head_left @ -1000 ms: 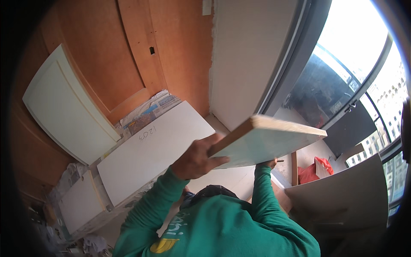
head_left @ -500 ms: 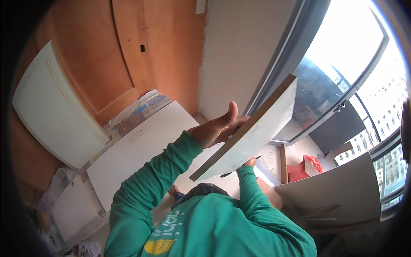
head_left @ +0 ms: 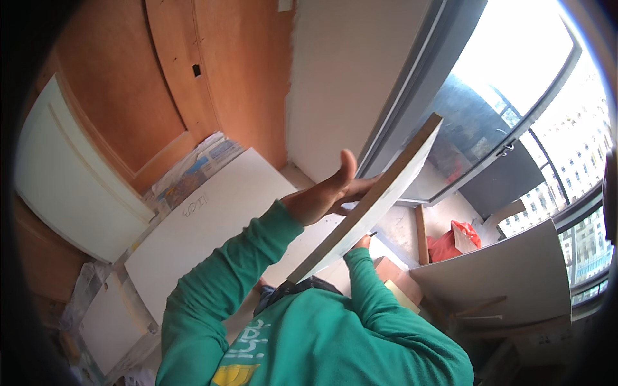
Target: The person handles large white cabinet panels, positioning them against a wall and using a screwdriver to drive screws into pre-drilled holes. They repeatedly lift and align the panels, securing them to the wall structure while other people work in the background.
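Note:
A white board [head_left: 386, 202] with a bare wood-brown edge stands tilted in front of me, seen nearly edge-on. My left hand [head_left: 322, 198] is against its left side, thumb raised and fingers stretched out behind the edge, the fingertips hidden by the board. On the board's other side is my right hand [head_left: 364, 242], mostly hidden, closed around a thin dark stick [head_left: 373, 234] whose tip just shows; its exact kind cannot be made out.
A large white panel [head_left: 212, 219] with pencil marks lies left, beside newspapers [head_left: 206, 161]. A pale door panel [head_left: 77, 180] leans against the wooden wall. Right are a red bag [head_left: 454, 241], a curved-looking board [head_left: 496, 276] and an open glass window [head_left: 483, 116].
The board has turned more edge-on, showing less of its white face. My right hand has shifted slightly left, and less of the dark stick shows. The whole view has moved a little.

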A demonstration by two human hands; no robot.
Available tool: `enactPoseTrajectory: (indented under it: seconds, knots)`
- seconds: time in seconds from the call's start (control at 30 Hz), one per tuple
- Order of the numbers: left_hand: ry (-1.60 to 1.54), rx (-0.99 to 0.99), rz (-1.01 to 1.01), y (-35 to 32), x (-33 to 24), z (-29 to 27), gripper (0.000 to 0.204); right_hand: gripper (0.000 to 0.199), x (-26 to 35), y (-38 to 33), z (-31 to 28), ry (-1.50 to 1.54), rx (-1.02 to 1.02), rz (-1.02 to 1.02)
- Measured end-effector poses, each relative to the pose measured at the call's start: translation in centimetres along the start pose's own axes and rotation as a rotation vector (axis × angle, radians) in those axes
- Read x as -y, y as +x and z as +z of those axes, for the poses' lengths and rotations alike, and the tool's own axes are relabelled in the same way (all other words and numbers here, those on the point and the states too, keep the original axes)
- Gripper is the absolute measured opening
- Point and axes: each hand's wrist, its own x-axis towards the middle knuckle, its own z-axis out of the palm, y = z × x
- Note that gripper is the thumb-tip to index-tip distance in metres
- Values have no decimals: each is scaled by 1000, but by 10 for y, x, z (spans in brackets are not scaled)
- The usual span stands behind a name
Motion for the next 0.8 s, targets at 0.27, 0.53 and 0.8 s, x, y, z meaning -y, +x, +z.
enactPoseTrajectory:
  seconds: [0.27,0.53,0.8]
  knots:
    - [167,-159,-16,-9,-7,-15,106,44,3,-12,9,-120,-40,23]
    - [624,-369,-252,-47,-33,-19,69,54,77,18,56,-544,168,-147]
    - [-194,-1093,332,-155,60,11,33,64,192,157,169,-1247,311,-557]
